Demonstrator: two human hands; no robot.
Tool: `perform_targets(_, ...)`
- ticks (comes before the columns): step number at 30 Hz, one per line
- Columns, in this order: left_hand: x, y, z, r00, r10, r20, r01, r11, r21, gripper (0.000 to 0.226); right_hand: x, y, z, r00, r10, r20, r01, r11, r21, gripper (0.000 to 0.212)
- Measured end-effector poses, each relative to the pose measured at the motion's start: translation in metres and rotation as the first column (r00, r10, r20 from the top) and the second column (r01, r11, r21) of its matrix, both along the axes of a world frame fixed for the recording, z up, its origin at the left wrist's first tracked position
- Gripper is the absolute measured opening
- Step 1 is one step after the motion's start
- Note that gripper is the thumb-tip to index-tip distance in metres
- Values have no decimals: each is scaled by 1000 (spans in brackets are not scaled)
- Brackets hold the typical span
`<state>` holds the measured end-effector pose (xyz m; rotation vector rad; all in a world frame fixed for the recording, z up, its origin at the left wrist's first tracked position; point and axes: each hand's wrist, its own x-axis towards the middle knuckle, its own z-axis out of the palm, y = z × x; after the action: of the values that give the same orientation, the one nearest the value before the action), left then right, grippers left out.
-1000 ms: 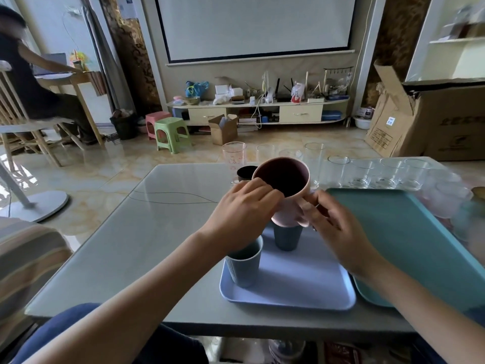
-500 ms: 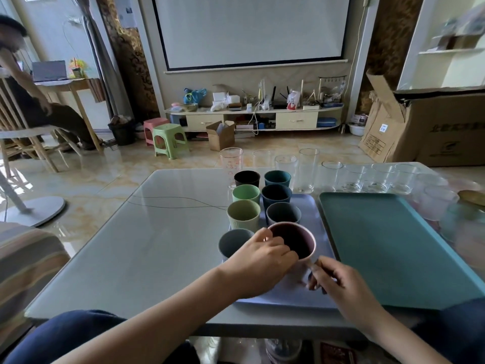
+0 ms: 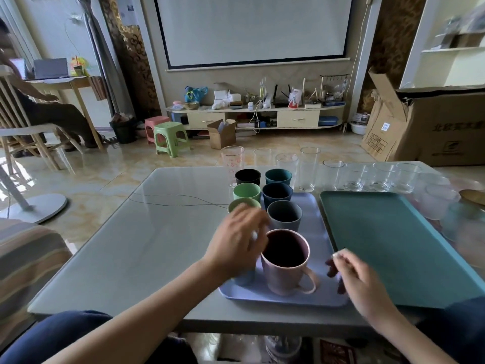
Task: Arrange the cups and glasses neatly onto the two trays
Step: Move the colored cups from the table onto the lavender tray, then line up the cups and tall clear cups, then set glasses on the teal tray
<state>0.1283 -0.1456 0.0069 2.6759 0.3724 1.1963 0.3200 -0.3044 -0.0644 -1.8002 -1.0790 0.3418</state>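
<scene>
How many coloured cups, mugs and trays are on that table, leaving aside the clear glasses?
Handle-less coloured plastic cups: 7, one mostly hidden under the left hand
Pink ceramic mug with a handle: 1
Flat rectangular trays: 2, lavender tray and teal tray
Total: 10

Beyond the grey glass-topped table (image 3: 147,248): green plastic stool (image 3: 171,138) at eleven o'clock, white projector screen (image 3: 256,27) at twelve, open brown cardboard box (image 3: 430,124) at two.

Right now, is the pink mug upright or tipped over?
Upright: the pink mug stands on its base on the lilac tray, mouth upward, handle pointing right.
</scene>
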Motion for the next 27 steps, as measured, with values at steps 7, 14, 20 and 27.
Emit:
perform_targets(7, -33, 61, -36, 752, 558, -351, -655, 689, -309, 13, 46, 13, -16, 966, -47, 255, 170, 859, -484, 30)
perform_targets(14, -24, 56, -96, 591, 375, -714, -709, 664, -238, 30, 46, 31, -13, 967, 81, 242, 63, 843, -534, 35)
perform_targets(20, -26, 58, -111, 556, 433, -710, -643, 765, -38, 28, 54, 39, -17, 972, 36, 233, 93, 848, -522, 21)
perform_targets(27, -61, 59, -111, 488, 514, -706, -659, 747, 88, 23, 36, 63, -20, 959, 137, 246, 45, 788, -613, 21)
